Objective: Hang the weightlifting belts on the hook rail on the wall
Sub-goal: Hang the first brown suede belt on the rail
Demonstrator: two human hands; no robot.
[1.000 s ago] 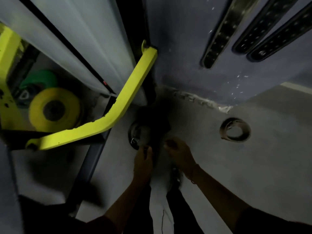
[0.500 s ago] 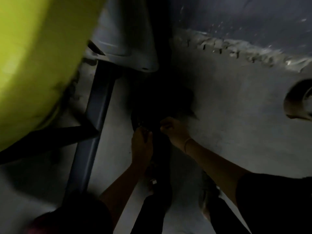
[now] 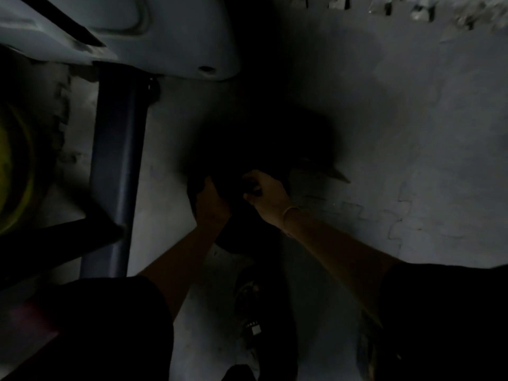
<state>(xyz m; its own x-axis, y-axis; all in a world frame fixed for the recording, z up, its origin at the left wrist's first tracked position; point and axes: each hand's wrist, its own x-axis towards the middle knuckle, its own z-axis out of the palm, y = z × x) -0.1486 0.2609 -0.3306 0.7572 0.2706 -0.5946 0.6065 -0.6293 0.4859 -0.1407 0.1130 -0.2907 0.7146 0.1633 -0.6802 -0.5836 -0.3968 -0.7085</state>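
Down low, dark belt [image 3: 242,185] between both hands' fingers [image 3: 251,178]

Head camera looked steeply down, close over the left hand [image 3: 211,204] and right hand [image 3: 265,196], grey floor [image 3: 412,133] beyond them; only one view.
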